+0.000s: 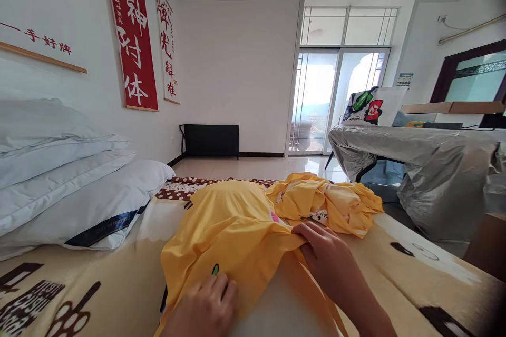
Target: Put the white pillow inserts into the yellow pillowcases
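Note:
A yellow garment (233,226) lies spread on the patterned bed cover (118,279) in front of me, bunched into a heap at its far right end (336,200). My left hand (209,305) rests on the near part of the yellow cloth, fingers curled down onto it beside a small green mark. My right hand (324,258) pinches a fold of the same cloth near its middle, fingers closed on the fabric.
White pillows (71,184) are stacked at the left by the wall with red and white hanging scrolls (132,37). A table under a grey plastic sheet (427,163) stands to the right. A glass balcony door (336,100) is behind it.

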The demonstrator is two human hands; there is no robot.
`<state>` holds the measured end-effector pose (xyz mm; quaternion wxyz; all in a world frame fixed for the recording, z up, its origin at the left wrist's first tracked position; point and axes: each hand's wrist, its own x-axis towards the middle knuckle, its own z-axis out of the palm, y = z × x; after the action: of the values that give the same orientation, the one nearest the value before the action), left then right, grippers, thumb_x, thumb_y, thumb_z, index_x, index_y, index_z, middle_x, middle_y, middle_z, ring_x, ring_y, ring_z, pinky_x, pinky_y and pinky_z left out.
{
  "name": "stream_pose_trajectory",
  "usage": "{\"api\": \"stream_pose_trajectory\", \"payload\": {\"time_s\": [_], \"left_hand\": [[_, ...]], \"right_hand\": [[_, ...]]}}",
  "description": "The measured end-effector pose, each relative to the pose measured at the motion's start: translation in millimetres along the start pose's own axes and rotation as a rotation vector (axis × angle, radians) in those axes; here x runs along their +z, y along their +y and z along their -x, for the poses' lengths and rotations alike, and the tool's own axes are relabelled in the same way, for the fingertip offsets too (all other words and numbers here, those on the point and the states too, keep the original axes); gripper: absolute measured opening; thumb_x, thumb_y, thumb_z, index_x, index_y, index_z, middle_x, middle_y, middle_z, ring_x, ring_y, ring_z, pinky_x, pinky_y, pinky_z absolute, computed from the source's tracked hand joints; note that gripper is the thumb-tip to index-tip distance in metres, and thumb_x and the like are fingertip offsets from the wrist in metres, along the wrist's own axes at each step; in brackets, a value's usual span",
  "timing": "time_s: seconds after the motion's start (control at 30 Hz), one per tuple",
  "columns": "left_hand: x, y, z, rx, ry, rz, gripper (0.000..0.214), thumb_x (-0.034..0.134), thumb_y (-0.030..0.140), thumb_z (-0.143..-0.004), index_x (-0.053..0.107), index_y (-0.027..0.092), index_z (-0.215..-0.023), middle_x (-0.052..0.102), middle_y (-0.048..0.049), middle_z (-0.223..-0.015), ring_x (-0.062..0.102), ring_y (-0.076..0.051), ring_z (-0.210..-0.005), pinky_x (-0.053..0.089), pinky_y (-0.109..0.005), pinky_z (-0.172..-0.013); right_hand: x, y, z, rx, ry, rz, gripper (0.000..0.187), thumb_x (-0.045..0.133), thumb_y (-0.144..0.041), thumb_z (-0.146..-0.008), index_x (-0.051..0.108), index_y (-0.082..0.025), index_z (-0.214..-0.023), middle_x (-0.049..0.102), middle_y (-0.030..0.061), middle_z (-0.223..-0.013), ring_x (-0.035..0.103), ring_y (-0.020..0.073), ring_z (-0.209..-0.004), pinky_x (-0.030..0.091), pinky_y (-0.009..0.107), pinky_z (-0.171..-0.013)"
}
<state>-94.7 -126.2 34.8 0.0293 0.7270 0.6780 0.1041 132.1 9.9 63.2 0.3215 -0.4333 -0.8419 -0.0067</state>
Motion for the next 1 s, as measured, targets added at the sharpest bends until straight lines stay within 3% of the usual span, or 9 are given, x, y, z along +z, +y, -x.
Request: {"api": "stream_pose_trajectory", "payload": {"time_s": [0.13,0.33,0.4,0.5,0.67,0.73,0.83,0.93,1.0], "left_hand": [[-25.3,13.3,-17.4,-0.170,-0.189,-0.016,0.046,0.069,0.027,-0.060,0.061,0.018,-0.104,0.060,-0.0139,-0.113,0.054,-0.035,-0.107,0.042,-0.045,-0.090],[-36.8,-24.7,-5.2,-0.273,-0.099,-0.002,0.034,0.048,0.011,-0.068,0.064,0.022,-0.097,0.065,-0.0090,-0.105,0.059,-0.028,-0.099,0.043,-0.038,-0.084],[-42.3,-45.6,0.0,-0.327,0.017,-0.004,0.022,0.044,0.019,-0.075,0.064,0.022,-0.084,0.067,-0.0080,-0.092,0.061,-0.027,-0.089,0.043,-0.035,-0.074],[-51.6,-68.6,9.7,-0.284,0.346,0.045,0.020,0.040,0.025,-0.074,0.060,0.023,-0.070,0.064,-0.0045,-0.075,0.058,-0.022,-0.072,0.040,-0.030,-0.062],[-59.9,-60.8,24.7,-0.053,0.860,0.189,0.024,0.038,0.018,-0.071,0.062,0.022,-0.067,0.062,-0.0010,-0.073,0.056,-0.016,-0.071,0.042,-0.024,-0.064],[-62.3,-49.3,27.8,-0.037,0.972,0.228,0.025,0.038,0.014,-0.069,0.062,0.021,-0.066,0.063,-0.0005,-0.073,0.057,-0.015,-0.071,0.042,-0.023,-0.064],[-67.2,-37.0,30.0,-0.005,1.039,0.302,0.024,0.038,0.014,-0.063,0.061,0.020,-0.060,0.061,0.0009,-0.065,0.056,-0.013,-0.063,0.042,-0.022,-0.059],[-71.1,-34.5,30.7,-0.118,1.129,0.408,0.021,0.037,0.019,-0.061,0.058,0.020,-0.055,0.052,0.0039,-0.053,0.045,-0.011,-0.051,0.036,-0.021,-0.051],[-70.8,-39.3,30.1,-0.227,1.186,0.440,0.020,0.038,0.022,-0.061,0.057,0.020,-0.054,0.048,0.0050,-0.050,0.040,-0.010,-0.048,0.033,-0.022,-0.049]], "right_hand": [[6.7,3.2,-6.5,-0.009,0.255,-0.006,0.028,0.037,-0.029,-0.089,0.065,-0.025,-0.089,0.068,0.0046,-0.090,0.057,0.0194,-0.075,0.039,0.030,-0.069],[12.1,11.9,-15.1,0.023,0.301,0.061,0.028,0.038,-0.034,-0.090,0.062,-0.021,-0.083,0.068,0.0063,-0.085,0.059,0.0201,-0.073,0.039,0.030,-0.067],[12.9,14.1,-15.0,0.056,0.342,0.079,0.030,0.036,-0.035,-0.091,0.061,-0.021,-0.083,0.068,0.0069,-0.083,0.059,0.0205,-0.070,0.039,0.029,-0.065],[14.2,12.4,-13.6,0.072,0.451,0.069,0.033,0.032,-0.036,-0.093,0.059,-0.021,-0.084,0.069,0.0078,-0.078,0.061,0.0207,-0.068,0.039,0.029,-0.063],[11.4,3.1,-12.4,-0.039,0.584,-0.068,0.034,0.033,-0.039,-0.094,0.059,-0.019,-0.088,0.067,0.0046,-0.069,0.058,0.0140,-0.053,0.038,0.023,-0.051],[5.7,1.5,-9.8,-0.066,0.511,-0.161,0.032,0.037,-0.040,-0.093,0.060,-0.020,-0.087,0.063,-0.0001,-0.060,0.051,0.0103,-0.043,0.037,0.020,-0.047],[-7.3,4.4,-1.1,-0.067,0.202,-0.238,0.026,0.048,-0.044,-0.088,0.062,-0.023,-0.085,0.054,-0.0060,-0.050,0.044,0.0087,-0.040,0.036,0.018,-0.044],[-19.7,13.8,9.3,-0.089,-0.120,-0.191,0.013,0.062,-0.038,-0.077,0.065,-0.026,-0.082,0.056,-0.0063,-0.053,0.050,0.0104,-0.048,0.037,0.018,-0.046],[-23.7,22.7,12.9,-0.082,-0.200,-0.124,0.006,0.061,-0.028,-0.075,0.066,-0.027,-0.077,0.063,-0.0042,-0.063,0.056,0.0128,-0.057,0.039,0.020,-0.052]]}}
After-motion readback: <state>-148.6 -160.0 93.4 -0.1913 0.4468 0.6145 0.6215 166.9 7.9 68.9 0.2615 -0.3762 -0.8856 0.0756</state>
